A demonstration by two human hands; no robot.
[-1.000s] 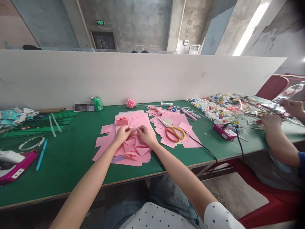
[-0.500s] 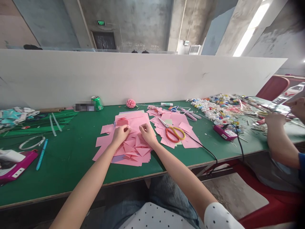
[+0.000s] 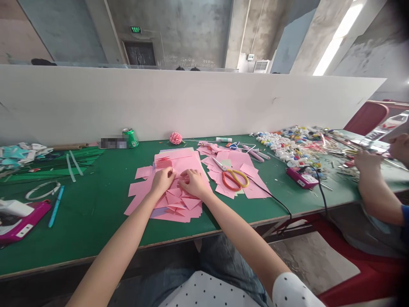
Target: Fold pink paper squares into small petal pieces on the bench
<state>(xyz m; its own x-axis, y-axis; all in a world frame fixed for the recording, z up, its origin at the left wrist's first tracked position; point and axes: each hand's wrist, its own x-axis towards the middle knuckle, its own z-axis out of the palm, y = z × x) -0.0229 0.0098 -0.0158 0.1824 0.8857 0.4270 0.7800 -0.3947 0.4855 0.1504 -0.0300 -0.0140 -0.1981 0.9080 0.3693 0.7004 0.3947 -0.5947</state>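
Head view, and from where I stand the left hand [image 3: 162,181] comes first, thumb and fingertips drawn close in a pinch; whether a slip of paper is caught there I can't tell. Just right of it, and toward the person's body, the folded pink pieces [image 3: 175,199] lie loose on spread pink sheets [image 3: 136,205], pointing every which way, so the heap has no one long axis. The right hand [image 3: 193,184] is the nearer, back uppermost over the heap's far edge, fingers loosely bent; any grip is hidden. As for writing, left to right: a blurred-out item [image 3: 112,142] gives nothing away, the lettering on the green can [image 3: 130,138] is too small, the green sign [image 3: 136,30] reads EXIT, and the wall scrawl [image 3: 191,62] and white tube's [image 3: 223,140] label defeat me.
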